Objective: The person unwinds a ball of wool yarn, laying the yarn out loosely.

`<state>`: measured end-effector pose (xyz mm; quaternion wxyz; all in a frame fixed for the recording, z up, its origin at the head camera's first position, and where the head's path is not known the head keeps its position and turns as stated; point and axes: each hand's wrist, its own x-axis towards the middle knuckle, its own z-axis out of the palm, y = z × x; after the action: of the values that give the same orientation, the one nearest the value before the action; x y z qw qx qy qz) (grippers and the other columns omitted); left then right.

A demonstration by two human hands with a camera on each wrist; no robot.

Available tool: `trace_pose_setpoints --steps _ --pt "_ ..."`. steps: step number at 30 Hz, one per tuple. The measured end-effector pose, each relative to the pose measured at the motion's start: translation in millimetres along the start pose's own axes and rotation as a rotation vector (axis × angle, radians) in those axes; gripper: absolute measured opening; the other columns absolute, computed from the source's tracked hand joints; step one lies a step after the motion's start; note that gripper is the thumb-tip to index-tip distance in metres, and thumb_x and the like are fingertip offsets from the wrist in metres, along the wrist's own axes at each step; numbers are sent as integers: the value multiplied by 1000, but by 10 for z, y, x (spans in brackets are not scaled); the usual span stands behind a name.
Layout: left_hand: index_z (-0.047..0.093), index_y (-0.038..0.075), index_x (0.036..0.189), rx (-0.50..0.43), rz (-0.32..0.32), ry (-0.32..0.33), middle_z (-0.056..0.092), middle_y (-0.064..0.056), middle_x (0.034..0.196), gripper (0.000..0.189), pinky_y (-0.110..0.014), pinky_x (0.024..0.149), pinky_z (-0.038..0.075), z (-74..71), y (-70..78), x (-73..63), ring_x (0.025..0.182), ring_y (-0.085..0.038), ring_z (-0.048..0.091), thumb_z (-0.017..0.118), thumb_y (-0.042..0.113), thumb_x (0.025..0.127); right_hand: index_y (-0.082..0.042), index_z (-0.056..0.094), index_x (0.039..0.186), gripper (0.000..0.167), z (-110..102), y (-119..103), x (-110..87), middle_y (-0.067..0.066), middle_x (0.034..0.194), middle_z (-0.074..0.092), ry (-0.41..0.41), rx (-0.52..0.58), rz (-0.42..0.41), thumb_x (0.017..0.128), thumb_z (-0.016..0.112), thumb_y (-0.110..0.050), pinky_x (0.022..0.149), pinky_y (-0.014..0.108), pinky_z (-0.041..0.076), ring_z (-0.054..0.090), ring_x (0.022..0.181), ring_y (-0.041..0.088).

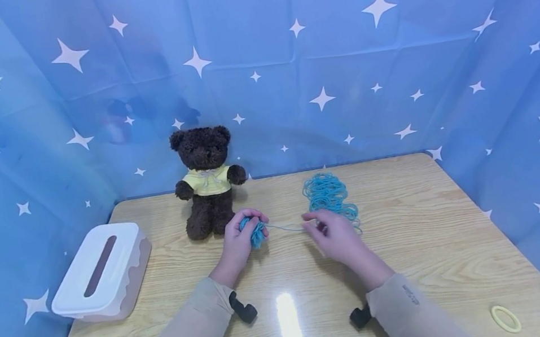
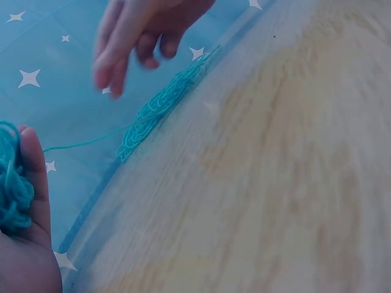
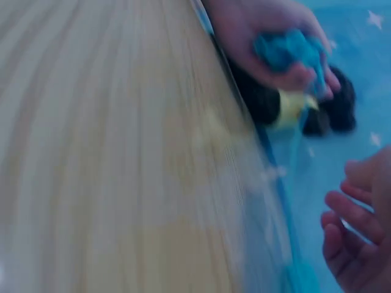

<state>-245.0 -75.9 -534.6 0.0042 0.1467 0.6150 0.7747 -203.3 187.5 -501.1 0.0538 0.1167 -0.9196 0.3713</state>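
Bunched wad of turquoise yarn [image 1: 257, 239] gripped in the left hand [image 1: 239, 242]; right hand [image 1: 338, 237] slack.
Head view: left fingers curled round the wad, presumably to stop it unravelling. A thin turquoise strand [image 1: 285, 228] ran from it toward the right fingertips. A loose, looped heap of turquoise yarn [image 1: 326, 192] lay just beyond the right hand, probably spread to limit snags; a dark-brown plush bear in a yellow top [image 1: 207, 179] was upright just beyond the left hand, seemingly out of the strand's path. Left wrist view: the wad sat against the left palm, apparently cupped for support; the right fingers hung loosely bent. Right wrist view (blurred): the strand passed beside the right hand's parted fingers, with no pinch visible; perhaps they were relaxed to leave it free.
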Motion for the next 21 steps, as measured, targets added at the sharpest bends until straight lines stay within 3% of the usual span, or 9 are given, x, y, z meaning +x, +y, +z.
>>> trace_pose_setpoints --steps 5,10,15,21 --pt "55 -20 126 -2 4 -2 73 0 98 31 -25 69 65 2 -20 8 74 -11 73 54 9 115 -11 71 145 39 299 -226 128 7 135 78 -93 38 -41 110 71 -28 75 26 60 70 86 7" --pt "54 -22 128 27 12 -5 69 0 95 36 -24 70 65 -14 -35 18 75 -10 73 55 12 116 -13 78 135 30 462 -334 210 4 124 82 -57 -10 -101 109 72 -26 73 25 59 69 84 8" --pt "63 -14 125 131 31 26 69 2 92 28 -22 68 61 -10 -26 16 74 -9 70 68 8 109 -15 83 117 15 492 -339 227 3 114 83 -16 -12 -92 108 72 -19 75 28 59 68 85 9" --pt "69 -10 119 238 42 41 63 1 97 27 -19 77 56 -10 -18 5 85 -8 63 81 -2 96 -15 82 116 13 387 -254 201 2 108 81 32 1 -51 109 71 -18 72 27 57 64 82 10"
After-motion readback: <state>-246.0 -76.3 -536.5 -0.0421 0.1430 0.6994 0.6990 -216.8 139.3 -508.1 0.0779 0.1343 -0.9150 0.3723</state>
